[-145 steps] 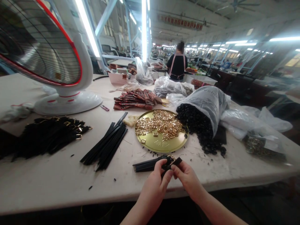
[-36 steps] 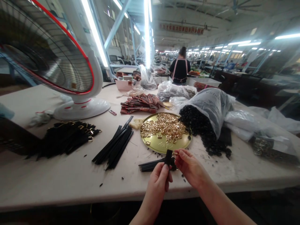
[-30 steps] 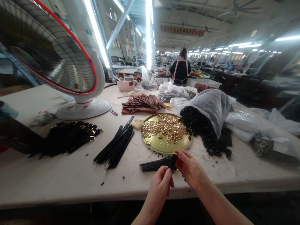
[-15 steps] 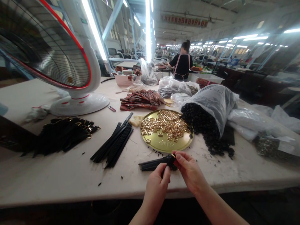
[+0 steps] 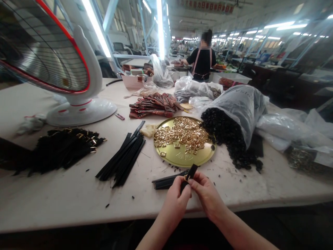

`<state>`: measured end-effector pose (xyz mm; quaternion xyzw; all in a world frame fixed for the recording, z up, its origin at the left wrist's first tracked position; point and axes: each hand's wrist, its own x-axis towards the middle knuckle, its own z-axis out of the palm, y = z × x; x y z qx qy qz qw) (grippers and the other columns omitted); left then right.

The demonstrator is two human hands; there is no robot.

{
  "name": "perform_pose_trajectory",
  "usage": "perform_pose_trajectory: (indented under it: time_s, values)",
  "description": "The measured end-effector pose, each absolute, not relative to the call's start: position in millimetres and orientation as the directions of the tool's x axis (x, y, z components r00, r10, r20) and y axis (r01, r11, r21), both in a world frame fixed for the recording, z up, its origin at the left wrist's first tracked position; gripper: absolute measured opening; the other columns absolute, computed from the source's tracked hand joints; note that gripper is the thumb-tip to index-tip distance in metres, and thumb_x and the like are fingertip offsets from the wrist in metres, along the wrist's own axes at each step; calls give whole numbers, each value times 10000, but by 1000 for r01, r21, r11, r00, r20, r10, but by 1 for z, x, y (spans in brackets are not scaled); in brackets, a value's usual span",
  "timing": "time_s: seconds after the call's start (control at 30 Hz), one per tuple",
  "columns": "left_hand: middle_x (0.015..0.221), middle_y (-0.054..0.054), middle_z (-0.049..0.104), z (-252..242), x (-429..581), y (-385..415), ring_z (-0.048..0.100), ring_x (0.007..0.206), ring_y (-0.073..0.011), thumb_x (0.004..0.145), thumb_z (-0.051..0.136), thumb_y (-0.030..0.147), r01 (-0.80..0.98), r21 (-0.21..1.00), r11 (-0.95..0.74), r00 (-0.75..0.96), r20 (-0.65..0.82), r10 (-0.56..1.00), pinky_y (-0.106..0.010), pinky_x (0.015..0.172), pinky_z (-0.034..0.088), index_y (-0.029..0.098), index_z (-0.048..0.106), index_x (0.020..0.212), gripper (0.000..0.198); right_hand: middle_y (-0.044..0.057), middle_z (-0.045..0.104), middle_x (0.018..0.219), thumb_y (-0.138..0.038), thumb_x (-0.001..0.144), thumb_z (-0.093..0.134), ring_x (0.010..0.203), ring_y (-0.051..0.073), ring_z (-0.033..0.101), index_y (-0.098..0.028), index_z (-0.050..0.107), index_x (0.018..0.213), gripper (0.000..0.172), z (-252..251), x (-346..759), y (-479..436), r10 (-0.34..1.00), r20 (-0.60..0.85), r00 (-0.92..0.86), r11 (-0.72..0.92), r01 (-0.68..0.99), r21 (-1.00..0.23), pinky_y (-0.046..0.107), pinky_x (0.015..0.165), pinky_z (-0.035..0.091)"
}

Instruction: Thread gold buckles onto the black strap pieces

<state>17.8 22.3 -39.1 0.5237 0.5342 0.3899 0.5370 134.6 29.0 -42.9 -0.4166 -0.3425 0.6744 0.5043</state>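
Note:
My left hand (image 5: 177, 201) and my right hand (image 5: 205, 194) meet just over the near table edge, both pinched on one black strap (image 5: 191, 171). The strap's free end sticks up and away from my fingers. A small gold buckle (image 5: 186, 178) shows on the strap between my fingertips. Under my hands lies a short bundle of black straps (image 5: 166, 181). Just beyond is a round gold tray (image 5: 182, 159) heaped with gold buckles (image 5: 182, 133).
A loose row of black straps (image 5: 122, 159) lies left of the tray, and a pile of straps with buckles (image 5: 59, 149) further left. A plastic bag spilling black pieces (image 5: 231, 132) lies on the right. A white and red fan (image 5: 70, 80) stands at the back left. A person in a black top (image 5: 201, 64) works at a far table.
Both hands have stayed together on the strap near the table edge. The strap's free end now points up and away more clearly. The camera has tilted slightly downward.

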Motion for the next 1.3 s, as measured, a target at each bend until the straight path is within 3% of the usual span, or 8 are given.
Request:
perform_pose_trajectory:
  time_s: [0.23,0.43,0.63,0.77,0.87,1.0,1.17,1.3]
  values:
    - [547,70,465,-42,13,24,336,389,-40,815,461,419,-2,966,259,287,-248,925,-157,371,257,172,473,795,248,-3,541,726,-368,753,601,706,142,487,-179,598,711,194,-29,154,35,989,-47,-138,-52,-32,-998,260,674,393]
    - [565,59,485,-35,13,19,373,391,-34,829,453,395,14,973,228,283,-223,933,-149,378,287,169,502,773,238,-42,482,590,-346,731,622,551,91,392,-163,564,677,200,-27,157,33,937,-278,-214,-315,-169,-934,221,556,328]
    - [557,58,487,-27,15,12,388,403,-42,824,463,390,31,978,208,278,-208,938,-155,394,317,171,500,751,234,-34,479,613,-324,734,613,550,93,397,-156,564,722,175,-23,160,30,925,-246,-289,-295,-141,-945,223,548,328]
    - [587,49,516,-25,17,6,430,421,-50,817,473,395,-43,969,243,287,-221,932,-166,415,336,169,485,748,237,-4,502,683,-280,776,552,640,133,457,-177,551,723,116,-16,161,22,979,63,-192,104,216,-971,257,598,369]
    - [637,36,542,-23,17,2,474,466,-65,810,490,387,-95,969,228,301,-191,934,-181,457,372,165,507,784,224,21,505,703,-215,781,532,698,164,471,-183,557,682,106,-12,162,15,883,419,-211,462,550,-696,296,641,370]
    - [669,31,547,-15,15,-2,533,550,-85,795,523,364,-131,962,240,306,-191,933,-192,523,400,164,509,779,201,34,533,724,-182,783,531,729,184,480,-194,598,754,74,-5,163,12,770,538,-345,614,632,-474,325,669,371]
    - [618,44,545,2,13,-7,474,492,-59,800,518,349,-139,945,296,302,-245,922,-171,491,367,167,478,741,196,12,500,707,-191,779,536,672,152,497,-203,564,679,105,3,156,15,873,436,-219,484,500,-718,273,609,411]
    - [590,52,533,2,11,-6,446,449,-53,801,509,352,-155,949,276,302,-221,927,-164,445,355,171,464,742,196,10,492,710,-193,768,547,663,152,498,-214,558,671,100,0,153,16,889,421,-178,453,468,-759,271,595,417]
